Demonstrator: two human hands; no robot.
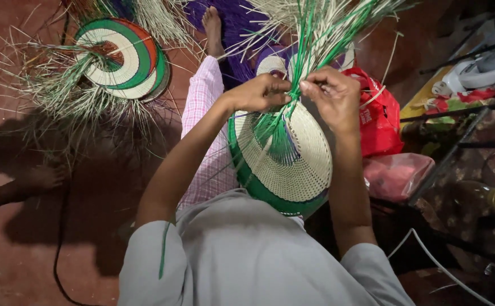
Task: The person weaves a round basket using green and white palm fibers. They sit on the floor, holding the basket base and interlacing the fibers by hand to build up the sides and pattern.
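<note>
A half-woven basket (284, 161) of cream straw with a green band rests on the person's lap, its rounded bottom turned up toward the camera. Both hands meet at its upper edge, where loose green and cream strands (315, 34) fan upward. The left hand (261, 93) is closed over a bunch of green strands just where they leave the weave; the right hand (332, 93) is curled beside it, fingertips pinching a strand — the two hands nearly touch.

Both forearms reach forward from short grey sleeves, elbows bent, wrists angled inward so the hands come together above the basket. One loose green strand (163, 249) lies down the left sleeve.

The person sits on a dark red floor (20, 249) with legs stretched out, a bare foot (213, 28) at the far end. To the left lies another round woven piece (125, 56) with green, red and blue rings, ragged straw spreading from it. To the right — a red bag (380, 116), a pink bag (397, 175) and dark metal bars (457, 144).
</note>
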